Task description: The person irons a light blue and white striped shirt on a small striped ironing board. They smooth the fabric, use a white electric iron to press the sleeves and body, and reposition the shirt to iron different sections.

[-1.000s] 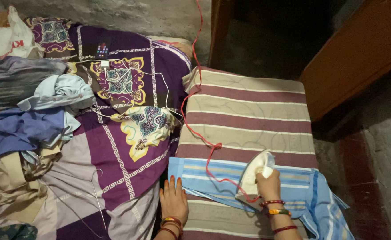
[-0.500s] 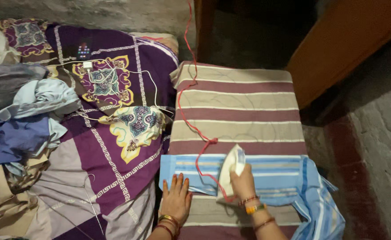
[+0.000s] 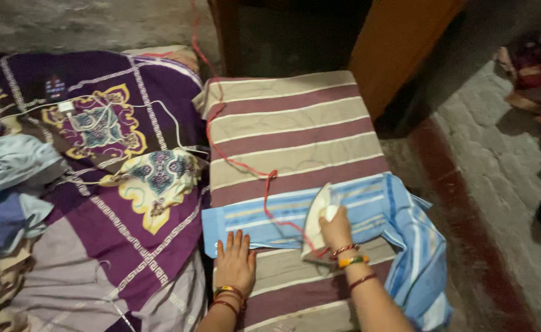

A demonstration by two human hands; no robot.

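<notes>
striped padding covers the surface (image 3: 295, 117), with a blue striped cloth (image 3: 369, 206) laid flat across it. her right hand (image 3: 335, 224) grips a white iron (image 3: 317, 216) on the cloth; beside it her left hand (image 3: 236, 261), released, presses the near edge flat, probably to stop slipping.

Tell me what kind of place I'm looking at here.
Probably a room in a home, set up for ironing. The right hand grips a white iron on a blue striped cloth; the left hand presses the cloth flat beside a patterned purple bedspread and a pile of clothes.
</notes>
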